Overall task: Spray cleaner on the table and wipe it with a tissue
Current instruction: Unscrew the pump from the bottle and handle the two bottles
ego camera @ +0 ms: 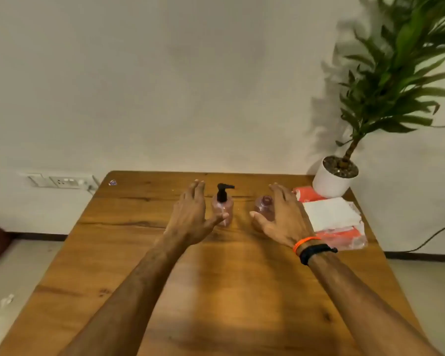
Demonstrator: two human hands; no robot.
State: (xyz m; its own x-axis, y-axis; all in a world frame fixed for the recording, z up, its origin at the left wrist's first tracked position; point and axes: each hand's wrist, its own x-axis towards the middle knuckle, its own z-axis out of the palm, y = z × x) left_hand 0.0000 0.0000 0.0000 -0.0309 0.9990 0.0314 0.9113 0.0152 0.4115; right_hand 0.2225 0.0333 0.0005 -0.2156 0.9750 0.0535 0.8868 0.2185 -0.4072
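Two small pink see-through bottles stand near the far middle of the wooden table (139, 253). The left bottle (224, 205) has a black pump top. The right bottle (263, 209) has no cap. My left hand (190, 214) hovers open just left of the pump bottle, thumb near its base. My right hand (283, 217) is open beside the capless bottle and partly hides it. A pack of white tissues (332, 214) in an orange and clear wrapper lies to the right of my right hand.
A potted plant in a white pot (332, 181) stands at the table's far right corner, next to an orange packet (307, 194). A small scrap (112, 182) lies at the far left corner. A wall socket (62, 181) is left of the table; a black cable (434, 237) runs at right.
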